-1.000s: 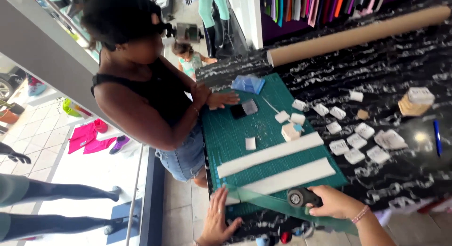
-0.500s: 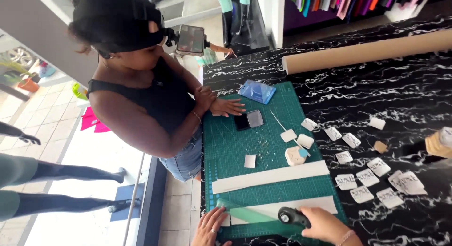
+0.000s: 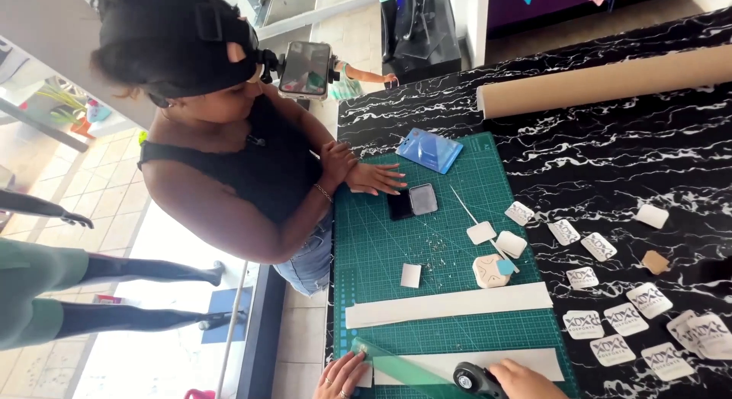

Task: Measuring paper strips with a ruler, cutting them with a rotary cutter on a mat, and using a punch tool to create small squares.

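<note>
- I see my right hand (image 3: pixel 522 380) at the bottom edge of the view, closed around a rotary cutter (image 3: pixel 471 380) whose round blade sits on the lower white strip (image 3: pixel 488 362).
- My left hand (image 3: pixel 341 374) presses flat, fingers spread, on the near end of a clear green ruler (image 3: pixel 396 366); it grips nothing, it only pins the ruler down.
- The ruler lies slanted across the strip, on the green cutting mat (image 3: pixel 427 254), with the cutter just beside its edge.
- My worry: the left fingertips sit near the ruler's edge. If the blade climbs over that thin edge, I judge it could run toward those fingers.
- The ruler is held at one end only, so I think the far end could pivot under blade pressure and the cut would wander off line.
- A second white strip (image 3: pixel 450 304) lies just above, apart from the blade; an overshoot could nick it.
- Another person's hand (image 3: pixel 374 178) rests on the mat's far side beside a dark ink pad (image 3: pixel 412 202), well apart from the cutter, so little risk there.
- Printed white labels (image 3: pixel 610 323) lie off the mat, on the black marbled table (image 3: pixel 610 155).
</note>
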